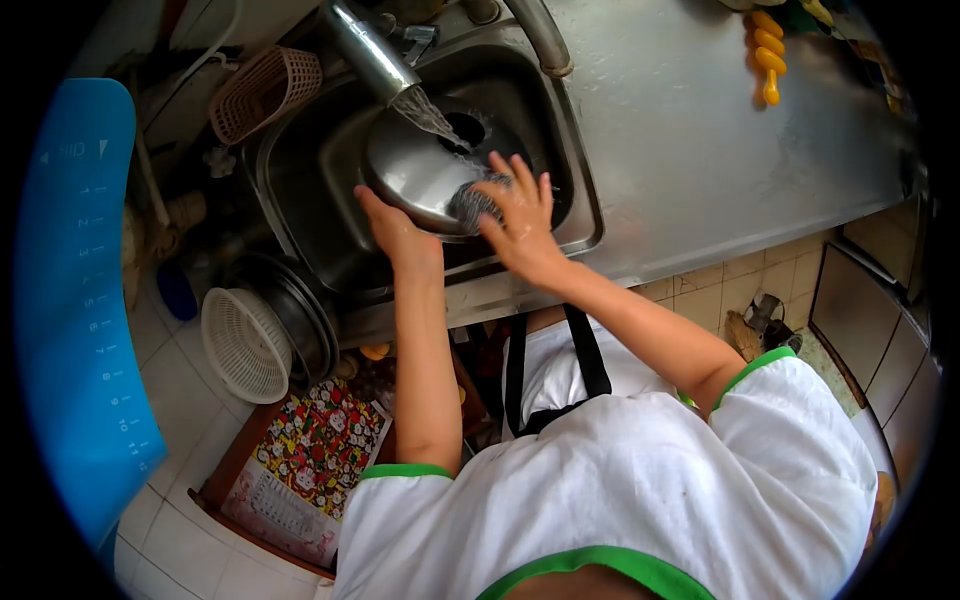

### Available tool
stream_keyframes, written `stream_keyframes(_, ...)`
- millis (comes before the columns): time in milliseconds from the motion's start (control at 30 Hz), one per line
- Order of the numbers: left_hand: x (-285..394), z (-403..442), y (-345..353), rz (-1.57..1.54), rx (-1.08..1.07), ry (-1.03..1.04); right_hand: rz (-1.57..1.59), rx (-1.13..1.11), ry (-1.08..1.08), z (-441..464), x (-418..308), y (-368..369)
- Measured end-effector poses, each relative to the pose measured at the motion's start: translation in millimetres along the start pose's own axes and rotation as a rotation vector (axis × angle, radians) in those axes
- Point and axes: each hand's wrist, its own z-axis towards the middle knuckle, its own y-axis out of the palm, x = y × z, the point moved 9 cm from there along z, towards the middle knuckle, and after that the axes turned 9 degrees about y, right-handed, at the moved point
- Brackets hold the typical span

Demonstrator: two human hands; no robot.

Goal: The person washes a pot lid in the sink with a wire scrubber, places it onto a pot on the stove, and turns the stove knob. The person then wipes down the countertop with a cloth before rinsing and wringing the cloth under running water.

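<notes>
Silvery wire shows under the right hand [522,228], whose fingers I see spread apart over a scouring ball [468,207]; whether the thumb pinches it or the hand only presses down, I cannot tell. The left hand [408,240] is at the near left edge of a rounded steel vessel [400,160], thumb outside and the other fingers hidden, so I cannot tell how they close. That vessel is in the sink [592,205], its shiny curve facing me; bowl or lid, I cannot say. To scrub it well, I would have the left hand brace the edge firmly, since wet steel should slip easily, and the right press evenly, in small overlapping circles out to the rim. The tap [370,50] sends a stream [425,112] down toward the vessel's far side; I would angle the metal so the rinse follows the scrubbing without splashing out. Right of the sink runs the steel surface [700,140], with a knobbly yellow object [769,60] near its far edge. Left of the tap is a pinkish basket [270,95], and lower down a white strainer [245,345] sits beside dark pans [312,325].
</notes>
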Motion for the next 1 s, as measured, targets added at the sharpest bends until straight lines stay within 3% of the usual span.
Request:
stream_keyframes(100, 12.9, 1.4, -24.1, 0.077, 0.015, 0.053, 0.055, 0.072, 0.173, 44.3, 78.3, 0.3)
stream_keyframes(233, 22.3, -10.7, -39.7, 0.194, -0.058, -0.044, 0.292, -0.272, 0.265, 108.7, 92.8, 28.3)
stream_keyframes(333, 22.0, -2.8, -40.9, 0.241, -0.096, -0.077, 0.252, -0.487, -0.13, 123.7, 10.9, 42.4)
stream_keyframes(433, 20.9, -2.3, -26.3, 0.236, -0.137, -0.103, 0.04, -0.53, -0.423, 109.4, -62.8, 46.7)
stream_keyframes(467, 20.1, -3.0, -22.9, 0.24, -0.149, -0.117, 0.035, -0.531, -0.424, 116.8, -52.7, 52.2)
stream_keyframes(533, 18.9, -3.8, -18.9, 0.24, -0.166, -0.129, 0.16, -0.397, -0.018, 155.3, 8.5, 55.2)
stream_keyframes(567, 20.0, -2.8, -22.5, 0.189, -0.128, -0.102, 0.314, -0.496, 0.24, 135.4, 13.6, 24.1)
stream_keyframes(600, 20.5, -1.1, -27.2, 0.136, -0.089, -0.073, 0.275, -0.258, 0.245, 132.1, 56.0, 26.9)
stream_keyframes(667, 15.4, 9.9, -44.7, 0.076, 0.007, -0.003, 0.377, -0.226, 0.441, 82.3, 87.6, 18.1)
stream_keyframes(700, 11.6, 11.8, -48.1, 0.027, 0.041, 0.018, 0.295, -0.146, 0.416, 55.7, 89.3, 14.0)
stream_keyframes(733, 10.1, 9.5, -46.6, 0.04, 0.088, 0.043, 0.379, -0.225, 0.43, 35.0, 83.6, 22.9)
stream_keyframes(767, 8.3, 4.7, -42.6, 0.055, 0.131, 0.066, 0.228, -0.146, 0.408, 17.8, 75.1, 26.2)
stream_keyframes(867, -8.0, -14.1, -16.6, -0.049, 0.052, 0.05, 0.159, -0.105, 0.067, 18.2, -33.4, 20.2)
stream_keyframes(900, -34.2, -14.7, -12.9, -0.264, 0.001, -0.248, 0.094, -0.135, -0.014, 22.3, -62.5, 23.1)
stream_keyframes(1000, -34.2, -4.2, 0.1, -0.344, -0.114, -0.26, 0.061, -0.05, -0.045, 26.1, -69.2, 7.9)
